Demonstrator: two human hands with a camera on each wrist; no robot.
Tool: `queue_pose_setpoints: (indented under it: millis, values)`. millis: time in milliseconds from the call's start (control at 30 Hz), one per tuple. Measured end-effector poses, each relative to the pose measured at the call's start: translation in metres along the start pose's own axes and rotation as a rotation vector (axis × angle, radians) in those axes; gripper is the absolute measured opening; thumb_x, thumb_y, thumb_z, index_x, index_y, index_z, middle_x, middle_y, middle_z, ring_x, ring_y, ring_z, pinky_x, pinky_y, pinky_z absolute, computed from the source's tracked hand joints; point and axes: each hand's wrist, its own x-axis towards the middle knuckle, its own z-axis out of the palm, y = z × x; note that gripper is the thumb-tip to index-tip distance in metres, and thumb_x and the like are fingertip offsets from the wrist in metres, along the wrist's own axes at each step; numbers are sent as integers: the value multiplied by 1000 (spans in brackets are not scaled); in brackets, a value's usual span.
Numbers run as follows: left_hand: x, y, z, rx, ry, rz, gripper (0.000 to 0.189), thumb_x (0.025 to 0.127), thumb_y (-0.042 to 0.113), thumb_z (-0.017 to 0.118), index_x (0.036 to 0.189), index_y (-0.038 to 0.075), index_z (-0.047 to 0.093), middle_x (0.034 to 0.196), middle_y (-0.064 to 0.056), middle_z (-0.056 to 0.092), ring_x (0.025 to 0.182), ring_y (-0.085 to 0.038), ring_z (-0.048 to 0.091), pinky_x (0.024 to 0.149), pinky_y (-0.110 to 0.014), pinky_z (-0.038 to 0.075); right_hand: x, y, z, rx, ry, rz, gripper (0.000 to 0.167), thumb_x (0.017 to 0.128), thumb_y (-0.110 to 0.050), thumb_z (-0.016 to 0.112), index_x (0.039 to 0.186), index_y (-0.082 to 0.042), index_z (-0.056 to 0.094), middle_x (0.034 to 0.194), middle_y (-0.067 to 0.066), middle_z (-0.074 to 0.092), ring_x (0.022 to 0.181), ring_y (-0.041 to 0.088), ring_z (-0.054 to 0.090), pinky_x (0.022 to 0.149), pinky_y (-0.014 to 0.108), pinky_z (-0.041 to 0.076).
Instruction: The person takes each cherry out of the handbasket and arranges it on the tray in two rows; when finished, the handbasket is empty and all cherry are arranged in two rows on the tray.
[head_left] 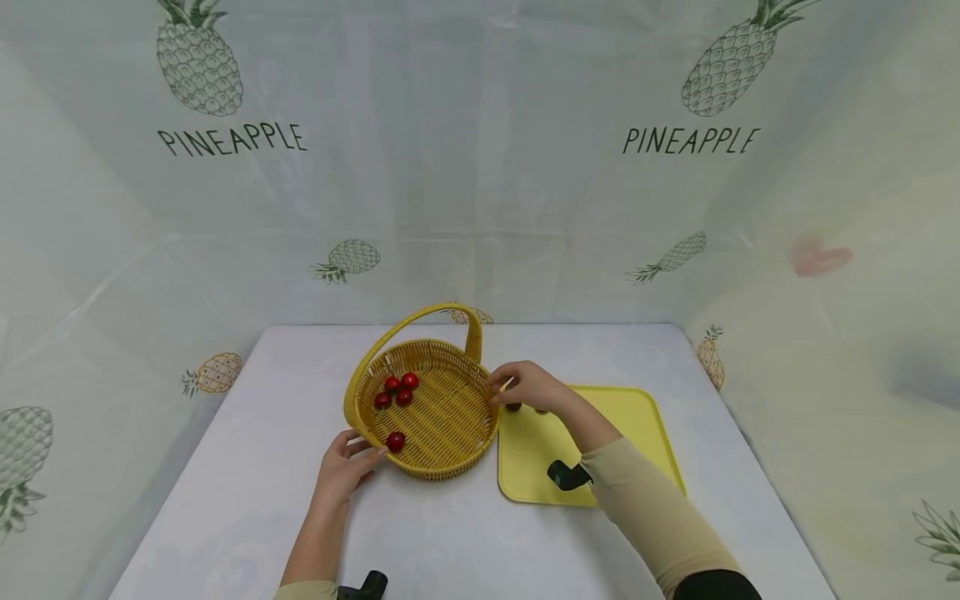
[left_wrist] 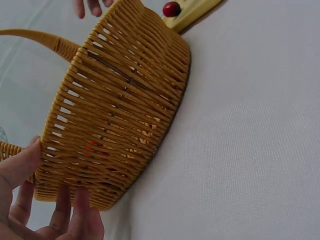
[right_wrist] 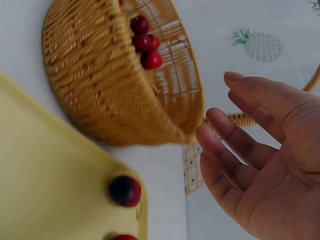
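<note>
A yellow woven basket (head_left: 442, 473) with an arched handle stands left of a yellow tray (head_left: 630, 417). Several small, round, glossy red fruits (head_left: 404, 397) lie in its left half, one of them (head_left: 396, 442) near the front rim. My left hand (head_left: 341, 471) holds the basket's front-left side, thumb at the rim and fingers against the outer wall. Beside the right rim is my right hand (head_left: 532, 385), its fingers loosely bent and nothing held, as the right wrist view shows. Two more red fruits sit on the tray, one dark-sided fruit (right_wrist: 125, 191) near its edge.
The white-covered table (head_left: 435, 550) carries the basket and tray. Behind it hangs a pale curtain (head_left: 480, 167) printed with pineapples. The basket's handle (head_left: 408, 317) arches over its back-left side. My right forearm crosses above the tray.
</note>
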Motion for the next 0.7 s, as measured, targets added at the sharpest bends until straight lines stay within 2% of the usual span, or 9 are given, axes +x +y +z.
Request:
queue_pose_setpoints:
  millis: [100, 233, 367, 500, 700]
  values:
    - [-1, 1, 0, -5, 2, 0, 56, 86, 13, 77, 133, 4, 48, 125, -20, 56, 89, -15, 61, 83, -42, 50, 5, -7, 6, 26, -12, -11, 30, 90, -10, 71, 119, -5, 67, 112, 17, 63, 99, 27, 61, 74, 35, 52]
    - [-2, 1, 0, -7, 0, 7, 56, 86, 12, 76, 134, 3, 47, 126, -21, 55, 90, -16, 61, 84, -44, 50, 13, -15, 15, 13, -37, -24, 31, 90, -11, 71, 120, -5, 67, 115, 16, 63, 104, 26, 60, 81, 38, 52]
    - [-3, 0, 0, -11, 1, 7, 58, 86, 13, 76, 135, 4, 47, 127, -21, 54, 90, -15, 60, 84, -44, 50, 21, -21, 24, -7, -61, -45, 31, 89, -9, 72, 120, -3, 67, 113, 14, 64, 102, 22, 60, 82, 34, 51]
    - [-4, 0, 0, -18, 1, 6, 60, 86, 14, 77, 136, 5, 46, 128, -20, 54, 91, -15, 60, 84, -43, 49, 27, -27, 32, 10, -91, -60, 31, 88, -7, 72, 118, -1, 67, 111, 17, 65, 97, 21, 61, 80, 32, 52]
    - [-5, 0, 1, -19, 8, 6, 59, 86, 14, 76, 136, 6, 47, 129, -20, 54, 92, -16, 60, 85, -43, 50, 36, -34, 44, -10, -125, -69, 28, 88, -6, 73, 116, -5, 69, 111, 18, 65, 95, 17, 61, 78, 30, 52]
